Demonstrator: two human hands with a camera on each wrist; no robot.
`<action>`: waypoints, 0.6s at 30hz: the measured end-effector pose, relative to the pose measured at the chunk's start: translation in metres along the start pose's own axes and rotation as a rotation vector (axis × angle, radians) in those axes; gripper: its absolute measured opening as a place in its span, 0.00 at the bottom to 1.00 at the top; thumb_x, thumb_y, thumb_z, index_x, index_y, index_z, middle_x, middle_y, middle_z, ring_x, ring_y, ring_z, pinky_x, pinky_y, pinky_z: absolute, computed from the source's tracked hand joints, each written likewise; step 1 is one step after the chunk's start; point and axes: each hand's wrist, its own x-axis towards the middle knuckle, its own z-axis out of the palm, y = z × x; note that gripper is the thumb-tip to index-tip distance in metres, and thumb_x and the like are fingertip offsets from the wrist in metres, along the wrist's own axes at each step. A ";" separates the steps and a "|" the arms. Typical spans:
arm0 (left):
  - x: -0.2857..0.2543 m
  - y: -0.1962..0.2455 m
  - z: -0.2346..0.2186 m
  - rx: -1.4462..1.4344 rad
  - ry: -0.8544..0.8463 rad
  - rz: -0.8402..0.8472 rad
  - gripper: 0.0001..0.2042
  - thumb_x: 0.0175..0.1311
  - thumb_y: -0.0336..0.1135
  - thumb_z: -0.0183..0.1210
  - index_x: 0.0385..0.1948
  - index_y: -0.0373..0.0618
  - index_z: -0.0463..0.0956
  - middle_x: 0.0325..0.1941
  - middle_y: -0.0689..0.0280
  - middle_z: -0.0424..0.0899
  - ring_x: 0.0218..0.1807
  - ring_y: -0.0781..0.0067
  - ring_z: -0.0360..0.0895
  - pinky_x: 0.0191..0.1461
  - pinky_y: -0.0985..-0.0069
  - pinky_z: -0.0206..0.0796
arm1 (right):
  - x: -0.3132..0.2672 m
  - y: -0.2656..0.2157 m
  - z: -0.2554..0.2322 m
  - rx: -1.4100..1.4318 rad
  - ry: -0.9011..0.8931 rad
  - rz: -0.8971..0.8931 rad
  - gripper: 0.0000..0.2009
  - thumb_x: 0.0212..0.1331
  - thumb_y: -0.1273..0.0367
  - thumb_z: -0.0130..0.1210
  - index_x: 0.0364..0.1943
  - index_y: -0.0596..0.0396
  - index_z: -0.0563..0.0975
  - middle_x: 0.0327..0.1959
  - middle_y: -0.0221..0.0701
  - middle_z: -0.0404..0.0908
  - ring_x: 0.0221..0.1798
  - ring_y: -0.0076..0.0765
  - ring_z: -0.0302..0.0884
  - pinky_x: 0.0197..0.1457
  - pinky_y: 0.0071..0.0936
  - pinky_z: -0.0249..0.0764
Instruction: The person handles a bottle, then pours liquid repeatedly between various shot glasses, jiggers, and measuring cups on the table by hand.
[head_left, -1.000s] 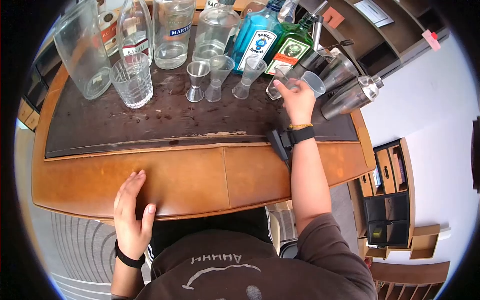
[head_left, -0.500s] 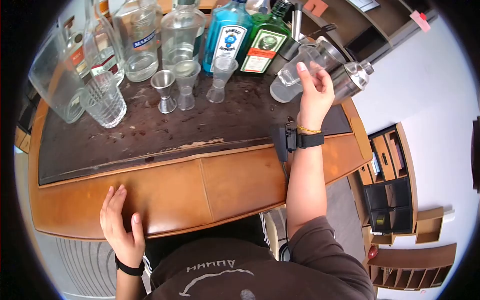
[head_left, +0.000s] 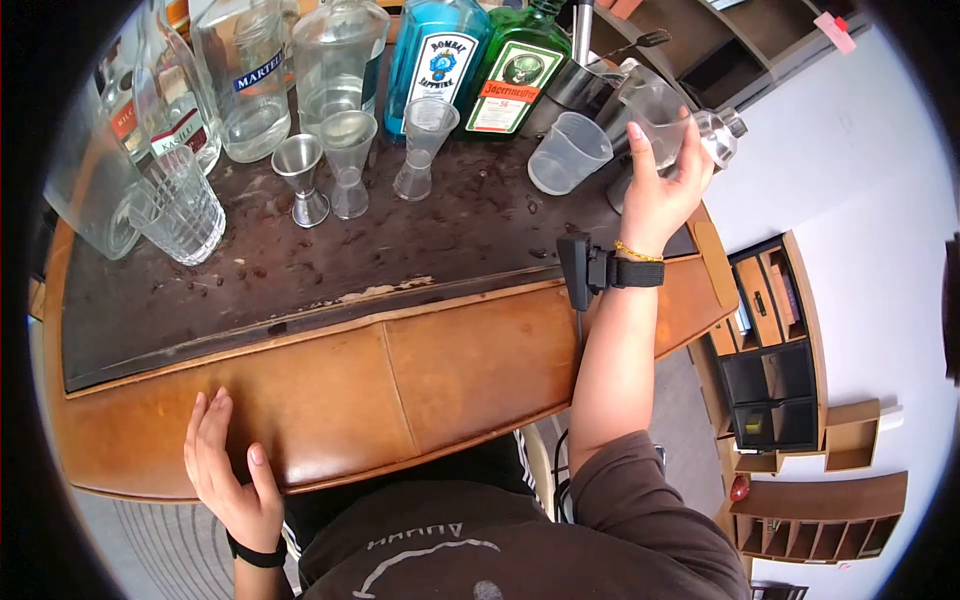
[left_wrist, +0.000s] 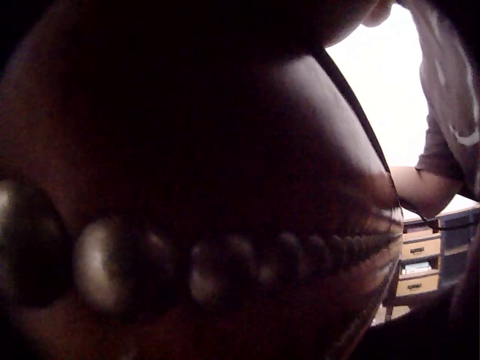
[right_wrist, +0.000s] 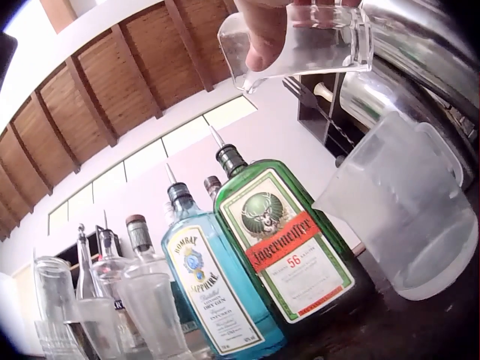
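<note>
In the head view the right hand (head_left: 668, 195) holds a clear glass (head_left: 655, 125) between thumb and fingers, raised in front of a steel shaker (head_left: 718, 138). The right wrist view shows that glass (right_wrist: 319, 41) tipped on its side above a translucent plastic measuring cup (right_wrist: 405, 214). The cup (head_left: 568, 155) stands upright on the dark tabletop, just left of the right hand. Over the tan front edge of the table rests the left hand (head_left: 235, 480), fingers extended and holding nothing. The left wrist view has only the dark, studded table edge (left_wrist: 225, 270) close up.
Behind stand a green bottle (head_left: 515, 75), a blue bottle (head_left: 437, 70) and several clear bottles. A steel jigger (head_left: 303, 180) and two clear hourglass-shaped jiggers (head_left: 349, 165) stand mid-table. At the left is a patterned glass (head_left: 185, 215). Wet spots dot the dark tabletop (head_left: 440, 235).
The right hand has lifted the clear glass and moved right, away from the measuring cup, which now shows fully. The head view has shifted; the left hand remains at the table edge.
</note>
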 end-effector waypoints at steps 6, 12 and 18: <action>-0.002 -0.003 0.001 0.001 0.006 0.018 0.19 0.68 0.38 0.50 0.56 0.35 0.72 0.58 0.53 0.79 0.66 0.44 0.69 0.68 0.57 0.57 | -0.003 0.000 0.004 -0.266 -0.046 -0.097 0.32 0.42 0.66 0.74 0.58 0.40 0.77 0.47 0.36 0.72 0.52 0.44 0.71 0.59 0.39 0.68; -0.005 -0.007 0.000 0.000 -0.022 0.008 0.19 0.71 0.39 0.47 0.57 0.35 0.71 0.61 0.52 0.77 0.68 0.46 0.66 0.70 0.57 0.54 | -0.004 0.001 0.003 -0.448 -0.081 -0.144 0.32 0.40 0.66 0.73 0.57 0.34 0.78 0.49 0.30 0.74 0.55 0.42 0.70 0.65 0.45 0.59; -0.007 -0.012 0.002 0.007 -0.003 0.048 0.21 0.71 0.41 0.47 0.56 0.34 0.72 0.60 0.51 0.77 0.67 0.44 0.68 0.69 0.56 0.56 | -0.005 -0.002 0.002 -0.584 -0.110 -0.166 0.31 0.40 0.65 0.73 0.56 0.31 0.78 0.50 0.27 0.75 0.58 0.36 0.70 0.72 0.51 0.50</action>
